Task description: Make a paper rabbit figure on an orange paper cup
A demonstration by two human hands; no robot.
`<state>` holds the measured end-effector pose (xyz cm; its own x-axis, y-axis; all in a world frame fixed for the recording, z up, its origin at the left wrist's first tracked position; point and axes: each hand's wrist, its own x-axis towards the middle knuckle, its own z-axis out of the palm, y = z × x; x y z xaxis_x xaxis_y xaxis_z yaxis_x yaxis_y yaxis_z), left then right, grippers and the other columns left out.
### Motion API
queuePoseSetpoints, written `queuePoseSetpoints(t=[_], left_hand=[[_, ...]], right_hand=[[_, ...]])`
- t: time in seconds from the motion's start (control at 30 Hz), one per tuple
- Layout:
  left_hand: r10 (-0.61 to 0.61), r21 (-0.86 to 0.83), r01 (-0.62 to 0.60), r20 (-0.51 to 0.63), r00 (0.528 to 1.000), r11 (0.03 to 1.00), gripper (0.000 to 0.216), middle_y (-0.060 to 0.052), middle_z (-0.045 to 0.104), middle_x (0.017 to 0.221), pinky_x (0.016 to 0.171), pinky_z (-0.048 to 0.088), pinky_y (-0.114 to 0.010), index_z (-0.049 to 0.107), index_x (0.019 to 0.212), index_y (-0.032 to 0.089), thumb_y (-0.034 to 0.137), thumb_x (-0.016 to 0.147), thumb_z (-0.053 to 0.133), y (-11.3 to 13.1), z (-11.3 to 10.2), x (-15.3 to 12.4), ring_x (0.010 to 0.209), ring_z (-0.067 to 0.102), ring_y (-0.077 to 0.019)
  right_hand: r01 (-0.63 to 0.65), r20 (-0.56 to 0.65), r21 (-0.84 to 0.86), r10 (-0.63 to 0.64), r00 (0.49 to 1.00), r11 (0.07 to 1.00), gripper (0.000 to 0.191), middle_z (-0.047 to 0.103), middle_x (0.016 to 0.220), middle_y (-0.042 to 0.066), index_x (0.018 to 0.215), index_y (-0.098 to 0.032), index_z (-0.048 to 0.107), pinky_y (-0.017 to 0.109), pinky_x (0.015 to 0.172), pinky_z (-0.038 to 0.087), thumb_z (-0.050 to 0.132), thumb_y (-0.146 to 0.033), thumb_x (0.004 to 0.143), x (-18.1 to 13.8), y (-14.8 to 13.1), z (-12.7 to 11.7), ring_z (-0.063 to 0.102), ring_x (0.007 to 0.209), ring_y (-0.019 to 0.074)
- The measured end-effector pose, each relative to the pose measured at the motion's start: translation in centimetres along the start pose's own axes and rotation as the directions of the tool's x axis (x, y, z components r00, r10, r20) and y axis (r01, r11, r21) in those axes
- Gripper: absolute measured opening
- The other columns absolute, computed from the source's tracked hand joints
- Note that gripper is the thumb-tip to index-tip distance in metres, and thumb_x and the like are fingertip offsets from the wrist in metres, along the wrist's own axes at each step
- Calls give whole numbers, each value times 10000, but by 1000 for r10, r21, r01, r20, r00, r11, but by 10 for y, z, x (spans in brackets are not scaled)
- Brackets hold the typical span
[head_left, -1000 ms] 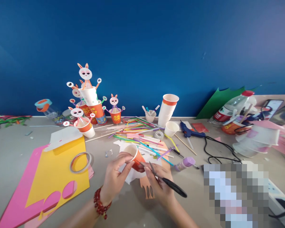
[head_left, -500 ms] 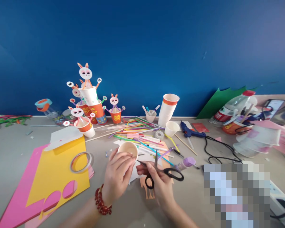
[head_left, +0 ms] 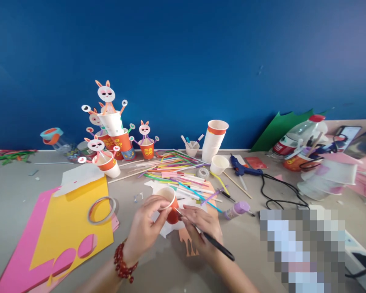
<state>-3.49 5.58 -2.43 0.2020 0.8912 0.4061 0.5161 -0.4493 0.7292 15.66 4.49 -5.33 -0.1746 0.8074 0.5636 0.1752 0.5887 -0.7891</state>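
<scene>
My left hand point(head_left: 149, 221) is closed on the rim of an orange paper cup point(head_left: 172, 216), which tilts with its pale inside turned up toward me. In my right hand point(head_left: 201, 228) is a pair of black-handled scissors point(head_left: 218, 245), seen edge-on. Their blade tips meet the cup's side near my left fingertips; whether they pierce the wall I cannot tell. Beneath the hands lie white paper scraps point(head_left: 167, 230) and a cut piece of peach paper point(head_left: 187, 242).
Rabbit-topped paper cups point(head_left: 110, 122) stand at the back left. Straws point(head_left: 177, 162) lie mid-table, near a cup stack point(head_left: 215, 140). A glue gun point(head_left: 242, 167) and glue stick point(head_left: 238, 209) sit right. Yellow paper point(head_left: 73, 219) and a tape roll point(head_left: 102, 221) lie left.
The cup has turned so that its orange side shows. The scissors have swung from spread blades to edge-on, their tips now at the cup's side. The view has shifted slightly.
</scene>
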Motion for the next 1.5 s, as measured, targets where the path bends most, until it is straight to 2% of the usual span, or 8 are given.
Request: queuePoseSetpoints(t=[0.13,0.37,0.53,0.7,0.87,1.13,1.33,1.5], left_hand=[[136,127,-131,-30,990,983,116,-34,724,953,943,475,-374,641,959,216,149,900,566,1,-1,-1,940,660,-190],[400,433,-341,-50,915,834,302,-36,750,1007,1085,322,-485,627,1105,205,39,861,560,3,5,-5,1027,657,-224],[226,256,-202,-67,972,945,176,-29,739,984,1020,402,-419,647,990,212,98,890,558,4,3,-1,974,666,-197],[39,38,-40,19,999,998,92,-15,733,927,823,510,-282,655,904,218,184,907,570,6,-7,4,895,676,-162],[96,137,-95,-6,995,986,118,-13,734,946,913,484,-334,654,948,221,162,911,559,7,-6,2,934,671,-173],[352,391,-293,-87,932,873,228,-39,740,1005,1070,357,-482,646,1050,202,74,890,546,3,9,-2,1010,659,-213],[68,81,-64,-40,997,995,84,-28,727,935,899,499,-341,649,928,206,191,910,569,0,3,3,904,666,-173],[6,50,-7,11,1000,999,91,-24,727,924,814,523,-303,655,901,212,217,917,565,2,-1,4,876,673,-169]], right_hand=[[-288,-36,229,304,952,930,220,784,895,70,1067,-251,758,349,717,603,615,-283,903,-4,-3,11,740,769,227],[-581,132,745,782,609,327,362,779,874,125,851,-147,785,285,618,602,737,-498,777,-3,-7,30,728,632,191],[-531,-6,493,613,790,689,307,780,901,107,970,-192,780,360,762,598,638,-448,881,-6,-2,19,741,774,238],[-133,-24,39,134,991,990,258,776,990,75,1111,-265,739,344,765,587,602,-197,903,-6,1,5,736,855,240],[-186,-32,99,190,981,977,236,783,899,77,1094,-243,747,333,729,595,613,-252,901,-5,1,7,742,794,235],[-573,61,675,738,672,466,387,778,889,126,882,-153,777,346,760,591,668,-521,833,-6,-1,26,741,747,228],[-360,-66,227,383,921,905,214,781,950,76,1015,-240,774,355,811,571,610,-330,911,-6,1,12,734,865,250],[-157,-56,72,161,985,985,229,783,952,65,1068,-265,760,332,765,576,634,-220,881,-3,-1,6,737,847,242]])
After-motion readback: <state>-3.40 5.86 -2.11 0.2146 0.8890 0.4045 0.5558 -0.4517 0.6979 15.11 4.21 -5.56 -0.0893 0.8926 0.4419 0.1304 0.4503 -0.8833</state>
